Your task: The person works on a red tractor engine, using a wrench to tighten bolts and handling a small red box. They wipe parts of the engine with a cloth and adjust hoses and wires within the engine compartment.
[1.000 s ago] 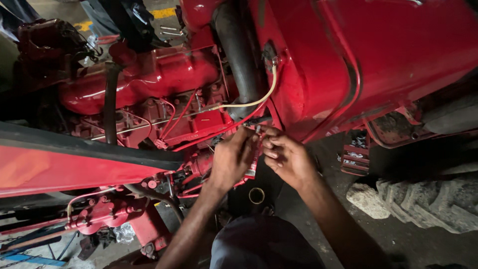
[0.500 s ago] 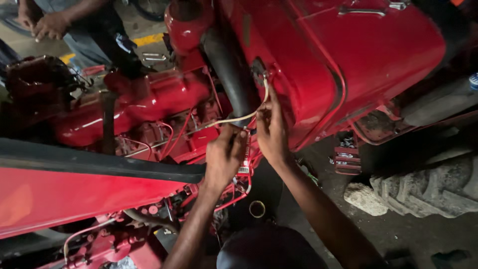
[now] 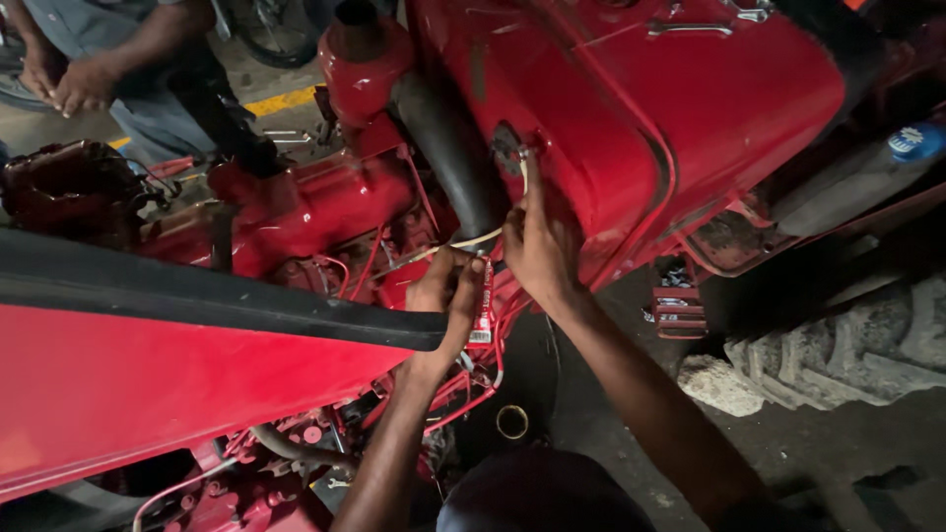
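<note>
I look down at a red tractor engine (image 3: 325, 212) beside its red fuel tank (image 3: 670, 108). A pale thin hose (image 3: 473, 239) runs from a fitting on the tank's side down toward the engine. My right hand (image 3: 540, 246) is raised along the tank, its fingers pinching the hose just below the fitting. My left hand (image 3: 445, 296) is closed around the lower stretch of the same hose, next to a small red and white tag (image 3: 484, 315). A black air pipe (image 3: 448, 148) passes behind both hands.
A red hood panel with a black edge (image 3: 197, 296) crosses the left foreground. Another person (image 3: 108, 69) stands at the top left with hands clasped. A red foot pedal (image 3: 676, 307) and a tyre (image 3: 847, 345) lie to the right on the concrete floor. A brass ring (image 3: 511, 422) lies below.
My right hand has climbed up the hose toward the tank fitting. My left hand has followed upward along the hose. The view has shifted, showing the other person at the top left.
</note>
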